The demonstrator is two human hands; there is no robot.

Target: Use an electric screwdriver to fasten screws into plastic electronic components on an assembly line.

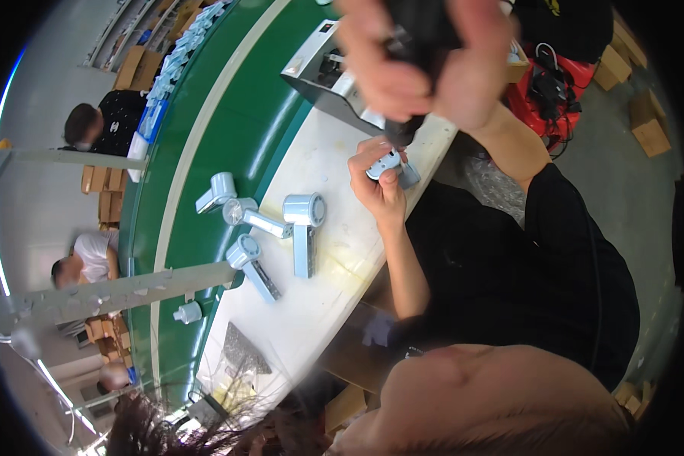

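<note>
My right hand (463,83), close to the camera and blurred, wraps round a black electric screwdriver (425,34). Its bit end points down onto a light-blue handheld fan piece (384,166). My left hand (376,186) grips that piece at the bench edge, thumb and fingers around it; part of it is hidden by the fingers. Several more light-blue handheld fans lie nearby: one (305,243) on the white bench, another (262,281) at its far edge. A third (270,224) reaches from bench to belt, and a fan part (219,190) rests on the green belt.
A green conveyor belt (228,137) runs beyond the white workbench (334,281). A grey-and-white box device (334,102) stands near my right hand. A metal bar (159,285) crosses the belt. Bubble wrap (243,349) lies on the bench. Co-workers sit across the belt.
</note>
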